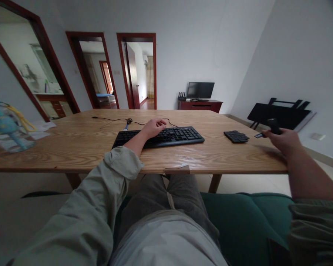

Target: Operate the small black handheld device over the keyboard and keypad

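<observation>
A black keyboard (183, 135) lies on the wooden table in front of me. My left hand (154, 128) rests over its middle, fingers loosely bent and apart, hiding some of the keys. Out at the table's right end, my right hand (287, 140) is closed around a dark object (273, 126) with a thick black upper part. A narrow piece with a pale tip (258, 135) sticks out to the left of that hand; its exact kind is unclear. Between the keyboard and my right hand sits a flat cluster of small black pieces (236, 136), looking like keycaps.
A black cable (129, 121) trails behind the keyboard on the table (80, 147). At the left end stand a blue figure-like object (1, 118) and white papers (43, 130). A monitor (201, 90) is on a far cabinet; a folded black table (279, 114) leans right.
</observation>
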`<state>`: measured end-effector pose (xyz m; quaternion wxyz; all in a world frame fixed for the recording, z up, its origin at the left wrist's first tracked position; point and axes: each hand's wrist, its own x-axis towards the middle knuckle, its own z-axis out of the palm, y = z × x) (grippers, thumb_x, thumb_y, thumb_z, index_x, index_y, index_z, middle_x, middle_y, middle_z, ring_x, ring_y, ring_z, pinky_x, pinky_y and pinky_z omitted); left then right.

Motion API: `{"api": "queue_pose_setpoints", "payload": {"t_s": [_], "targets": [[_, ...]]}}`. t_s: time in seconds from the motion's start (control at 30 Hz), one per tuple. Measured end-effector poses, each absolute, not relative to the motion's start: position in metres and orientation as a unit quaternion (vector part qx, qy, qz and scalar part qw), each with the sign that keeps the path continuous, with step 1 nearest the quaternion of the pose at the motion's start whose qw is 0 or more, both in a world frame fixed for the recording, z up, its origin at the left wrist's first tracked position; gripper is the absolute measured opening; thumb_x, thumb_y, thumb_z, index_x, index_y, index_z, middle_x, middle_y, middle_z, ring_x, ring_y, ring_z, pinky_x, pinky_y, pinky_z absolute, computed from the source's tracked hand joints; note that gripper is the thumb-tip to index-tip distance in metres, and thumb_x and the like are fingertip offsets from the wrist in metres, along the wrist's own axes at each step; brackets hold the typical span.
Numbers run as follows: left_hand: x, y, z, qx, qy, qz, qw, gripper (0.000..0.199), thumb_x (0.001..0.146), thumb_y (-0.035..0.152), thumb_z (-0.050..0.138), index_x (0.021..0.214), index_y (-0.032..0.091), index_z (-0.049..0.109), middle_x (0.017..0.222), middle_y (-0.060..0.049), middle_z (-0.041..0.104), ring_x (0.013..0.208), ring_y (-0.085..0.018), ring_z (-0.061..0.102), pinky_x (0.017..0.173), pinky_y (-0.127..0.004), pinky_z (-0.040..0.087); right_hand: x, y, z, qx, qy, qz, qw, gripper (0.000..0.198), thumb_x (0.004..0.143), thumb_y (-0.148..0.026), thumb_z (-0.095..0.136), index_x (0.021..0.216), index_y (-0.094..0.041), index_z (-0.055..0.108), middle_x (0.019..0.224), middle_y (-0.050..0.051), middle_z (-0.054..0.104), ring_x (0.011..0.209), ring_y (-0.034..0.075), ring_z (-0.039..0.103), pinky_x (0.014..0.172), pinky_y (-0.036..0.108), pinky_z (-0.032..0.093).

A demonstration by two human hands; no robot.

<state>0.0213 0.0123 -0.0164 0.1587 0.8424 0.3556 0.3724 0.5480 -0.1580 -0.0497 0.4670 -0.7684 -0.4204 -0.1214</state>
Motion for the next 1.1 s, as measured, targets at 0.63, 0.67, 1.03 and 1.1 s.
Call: {"api": "queue_pose_setpoints", "payload": {"t_s": [0.63,0.67,1.03,1.1], "targets": [[0.017,0.016,-0.016,0.848,0.355,0.365,0.149,0.032,0.079,0.036,0.058,0.095,0.013,0.072,0.083,-0.006,0.071,0.075,-0.017,0.061,0.069,-0.028,0.048,0.526,-0.162,-0.042,-0.865,-0.415,-0.036,0.278,0.036,0.075,-0.032,0.073,0.107,-0.015,0.074,0.07,0.011,0.063,0.055,0.016,0.046,0.068,0.037,0.037],[0.017,0.016,-0.016,0.848,0.355,0.364,0.149,0.032,0.079,0.036,0.058,0.095,0.013,0.072,0.083,-0.006,0.071,0.075,-0.017,0.061,0.069,-0.028,0.048,0.524,-0.163,-0.041,-0.87,-0.414,-0.031,0.266,0.039,0.078,-0.035,0.07,0.112,-0.016,0.072,0.075,0.013,0.065,0.058,0.017,0.049,0.068,0.036,0.038],[0.017,0.018,-0.017,0.85,0.357,0.358,0.146,0.032,0.08,0.037,0.057,0.093,0.012,0.072,0.084,-0.008,0.072,0.075,-0.018,0.061,0.07,-0.029,0.047,0.513,-0.168,-0.04,-0.86,-0.457,0.003,0.226,0.055,0.085,-0.044,0.063,0.129,-0.01,0.062,0.093,0.017,0.069,0.068,0.018,0.056,0.072,0.033,0.039],[0.017,0.017,-0.017,0.851,0.357,0.358,0.144,0.031,0.079,0.037,0.058,0.092,0.012,0.072,0.082,-0.007,0.071,0.074,-0.018,0.061,0.069,-0.029,0.047,0.514,-0.167,-0.041,-0.861,-0.46,-0.002,0.216,0.056,0.086,-0.046,0.061,0.13,-0.01,0.062,0.093,0.018,0.069,0.068,0.018,0.056,0.073,0.034,0.039]]}}
